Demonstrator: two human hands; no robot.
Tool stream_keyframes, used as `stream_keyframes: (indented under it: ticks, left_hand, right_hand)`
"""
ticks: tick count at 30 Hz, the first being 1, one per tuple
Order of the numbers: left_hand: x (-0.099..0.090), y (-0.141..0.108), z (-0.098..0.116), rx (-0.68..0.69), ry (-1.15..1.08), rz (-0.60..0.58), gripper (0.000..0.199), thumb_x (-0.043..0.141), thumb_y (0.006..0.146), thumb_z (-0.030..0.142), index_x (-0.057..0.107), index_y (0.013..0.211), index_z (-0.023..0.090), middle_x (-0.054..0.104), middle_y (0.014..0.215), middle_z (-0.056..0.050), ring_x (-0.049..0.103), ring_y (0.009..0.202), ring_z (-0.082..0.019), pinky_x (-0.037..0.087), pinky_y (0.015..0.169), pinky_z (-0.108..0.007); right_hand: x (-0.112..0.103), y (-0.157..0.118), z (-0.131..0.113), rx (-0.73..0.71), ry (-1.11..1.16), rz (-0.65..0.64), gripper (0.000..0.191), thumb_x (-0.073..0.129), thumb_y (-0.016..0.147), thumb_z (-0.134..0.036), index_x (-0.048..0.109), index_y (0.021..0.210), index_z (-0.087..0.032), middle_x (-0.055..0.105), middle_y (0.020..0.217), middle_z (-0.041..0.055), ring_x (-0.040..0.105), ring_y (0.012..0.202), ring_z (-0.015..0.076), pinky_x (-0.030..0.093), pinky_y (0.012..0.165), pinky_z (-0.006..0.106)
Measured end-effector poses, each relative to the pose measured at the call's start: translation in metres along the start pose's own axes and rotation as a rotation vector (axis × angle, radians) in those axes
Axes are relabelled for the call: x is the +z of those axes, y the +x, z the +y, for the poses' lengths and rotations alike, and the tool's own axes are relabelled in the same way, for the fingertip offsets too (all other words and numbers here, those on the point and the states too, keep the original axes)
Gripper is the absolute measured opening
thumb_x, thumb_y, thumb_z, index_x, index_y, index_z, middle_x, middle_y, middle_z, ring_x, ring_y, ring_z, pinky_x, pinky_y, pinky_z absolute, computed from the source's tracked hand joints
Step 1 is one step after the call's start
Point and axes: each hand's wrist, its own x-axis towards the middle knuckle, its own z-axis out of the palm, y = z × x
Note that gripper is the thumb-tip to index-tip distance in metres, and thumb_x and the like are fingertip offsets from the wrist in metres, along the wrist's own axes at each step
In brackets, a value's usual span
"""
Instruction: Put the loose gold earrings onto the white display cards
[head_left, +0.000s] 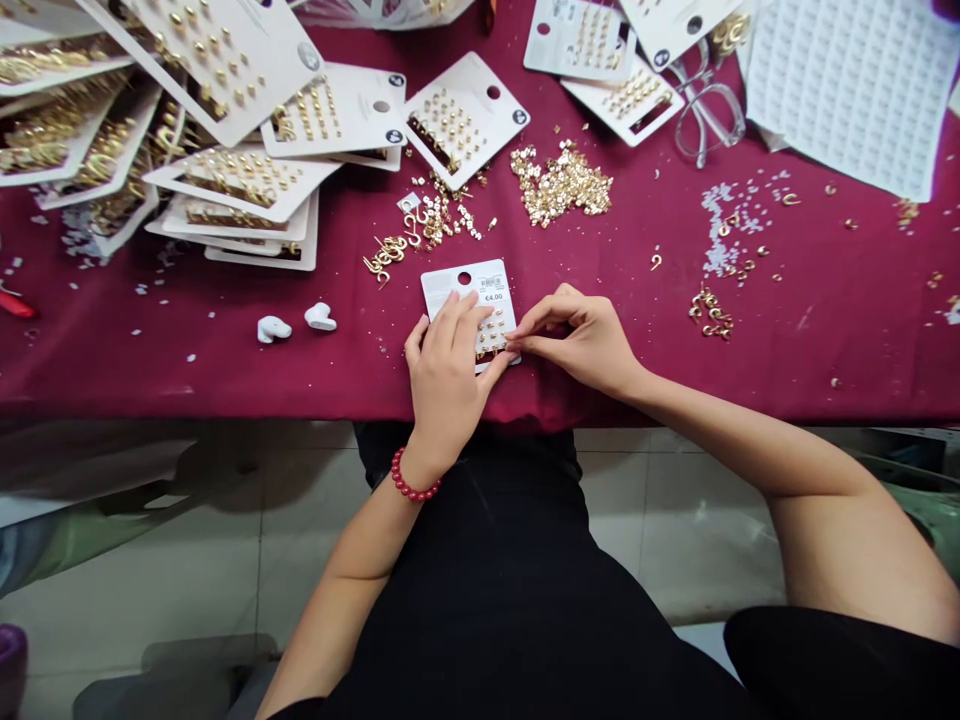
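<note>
Earring card (pixel 480 290) lies on the maroon tablecloth (pixel 840 350), just in from the table's near edge, directly in front of the person and between the two hands. Its long axis runs away from the body, leaning slightly so that the end with the punched hole sits farther off and a little left of the near end. The left hand (pixel 446 385), wearing a red bead bracelet (pixel 411 478), lies almost flat across the card's left side, fingers loosely spread and pressing down on its face. The right hand (pixel 577 340) comes in from the right, and its thumb and forefinger are pressed together in a tight pinch at the card's right edge, right beside the rows of gold studs (pixel 493 335). Whether a stud sits between those fingertips is too small to tell. Of the two hands, the right is nearer the studs, while the left covers more of the card. Farther off on the cloth lie a heap of loose gold earrings (pixel 561 182), a tangle of gold hooks (pixel 386 255) and a small cluster of gold hoops (pixel 709 312). Two white earbuds (pixel 274 328) sit to the left of the card, with overlapping stacks of filled earring cards (pixel 240 180) beyond them. Clear-framed glasses (pixel 705 105) rest near the far edge.
</note>
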Motion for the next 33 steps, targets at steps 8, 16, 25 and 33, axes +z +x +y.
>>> stream_keyframes:
  ticks: [8, 16, 25, 33]
  left_hand:
    - [0.001, 0.0, 0.0, 0.008, 0.007, 0.011, 0.043, 0.067, 0.085, 0.039, 0.055, 0.123, 0.023, 0.059, 0.137, -0.01, 0.05, 0.134, -0.026, 0.033, 0.111, -0.042]
    - [0.002, -0.001, -0.001, 0.009, 0.004, 0.009, 0.042, 0.067, 0.086, 0.037, 0.055, 0.123, 0.023, 0.059, 0.138, -0.009, 0.049, 0.134, -0.026, 0.034, 0.111, -0.042]
    - [0.0, -0.001, 0.0, 0.006, 0.011, -0.001, 0.039, 0.064, 0.087, 0.034, 0.054, 0.123, 0.024, 0.059, 0.138, -0.008, 0.048, 0.135, -0.025, 0.034, 0.111, -0.042]
    - [-0.001, 0.0, 0.001, -0.019, 0.015, -0.033, 0.037, 0.063, 0.088, 0.032, 0.054, 0.124, 0.025, 0.058, 0.139, -0.007, 0.047, 0.136, -0.025, 0.034, 0.112, -0.043]
  right_hand:
    - [-0.004, 0.005, -0.007, 0.025, -0.03, -0.083, 0.022, 0.077, 0.074, -0.04, 0.071, 0.076, -0.019, 0.071, 0.072, 0.001, 0.06, 0.069, 0.0139, 0.045, 0.077, 0.035]
    - [-0.004, 0.007, -0.008, 0.1, 0.12, -0.121, 0.027, 0.08, 0.068, -0.039, 0.068, 0.076, -0.016, 0.071, 0.078, 0.0029, 0.065, 0.07, 0.0135, 0.051, 0.069, 0.029]
    - [-0.01, 0.022, -0.022, 0.139, 0.064, -0.284, 0.019, 0.076, 0.067, -0.027, 0.062, 0.071, -0.015, 0.068, 0.07, 0.0012, 0.064, 0.067, 0.0127, 0.051, 0.066, 0.028]
    - [-0.011, 0.03, -0.037, 0.097, -0.169, -0.34, 0.012, 0.072, 0.066, -0.023, 0.062, 0.067, -0.015, 0.067, 0.066, 0.0001, 0.063, 0.065, 0.0127, 0.049, 0.066, 0.029]
